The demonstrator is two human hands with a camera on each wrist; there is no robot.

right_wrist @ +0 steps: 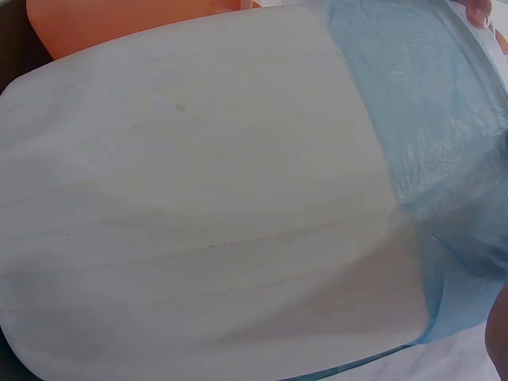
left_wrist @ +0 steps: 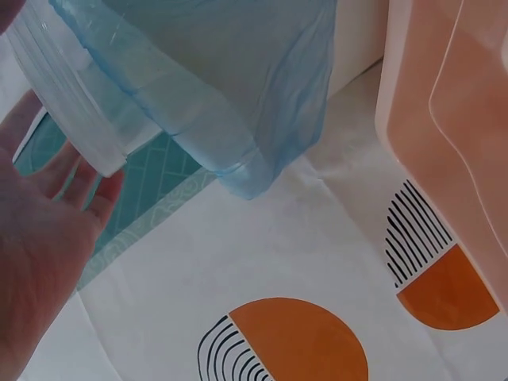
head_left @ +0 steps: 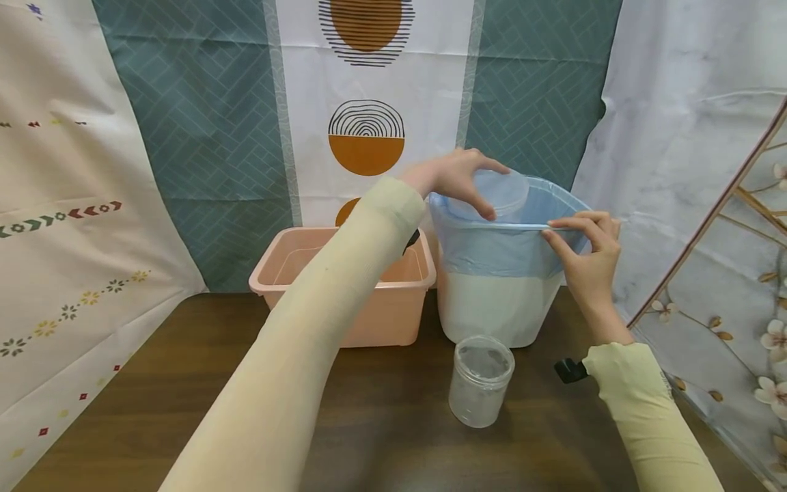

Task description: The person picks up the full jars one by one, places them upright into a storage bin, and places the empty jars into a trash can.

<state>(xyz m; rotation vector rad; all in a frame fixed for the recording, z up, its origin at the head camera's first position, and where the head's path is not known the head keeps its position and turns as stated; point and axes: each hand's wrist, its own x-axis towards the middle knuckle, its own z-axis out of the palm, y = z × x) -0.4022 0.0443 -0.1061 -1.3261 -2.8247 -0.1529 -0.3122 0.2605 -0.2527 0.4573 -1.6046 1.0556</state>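
Note:
A white bin (head_left: 501, 307) stands at the back right, lined with a blue plastic bag (head_left: 501, 249) folded over its rim. My left hand (head_left: 458, 178) grips a round translucent plastic container (head_left: 501, 191) at the bin's mouth. In the left wrist view this container (left_wrist: 79, 103) shows a ridged edge beside the bag; its contents cannot be made out. On the bin's right side my right hand (head_left: 590, 253) pinches the bag's edge between thumb and fingers. In front of the bin a clear plastic jar (head_left: 479, 389) stands upright on the table.
To the left of the bin is a pink plastic tub (head_left: 381, 314), partly behind my left sleeve. Everything stands on a dark wooden table (head_left: 381, 424). Patterned cloths (head_left: 215, 137) hang behind and at both sides.

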